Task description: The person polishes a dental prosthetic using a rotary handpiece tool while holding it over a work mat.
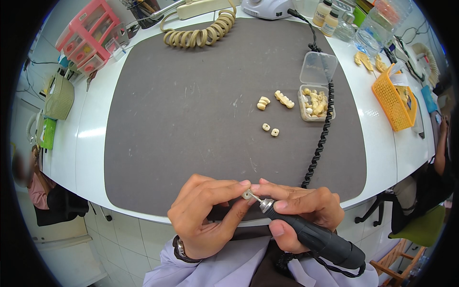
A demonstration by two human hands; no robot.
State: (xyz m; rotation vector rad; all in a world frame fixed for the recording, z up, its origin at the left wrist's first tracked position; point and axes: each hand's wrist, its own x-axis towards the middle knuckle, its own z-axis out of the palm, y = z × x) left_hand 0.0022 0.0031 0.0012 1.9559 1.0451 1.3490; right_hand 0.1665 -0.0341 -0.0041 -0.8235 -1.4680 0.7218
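My left hand (203, 215) pinches a small cream tooth-shaped piece (246, 194) between thumb and fingertips at the near edge of the grey mat (191, 110). My right hand (299, 208) grips a black rotary handpiece (318, 239) whose metal tip (257, 199) touches that piece. Further out on the mat lie two small cream pieces (270, 129) and two larger cream multi-tooth pieces (275, 101). An open clear plastic box (315, 103) beside them holds several more such pieces.
A black coiled cord (321, 138) runs across the mat's right side to a white unit (267, 7) at the back. A beige coiled cord (201, 33), pink drawer organiser (88, 36), orange basket (394, 103) and bottles (327, 16) stand around. People sit at left and right.
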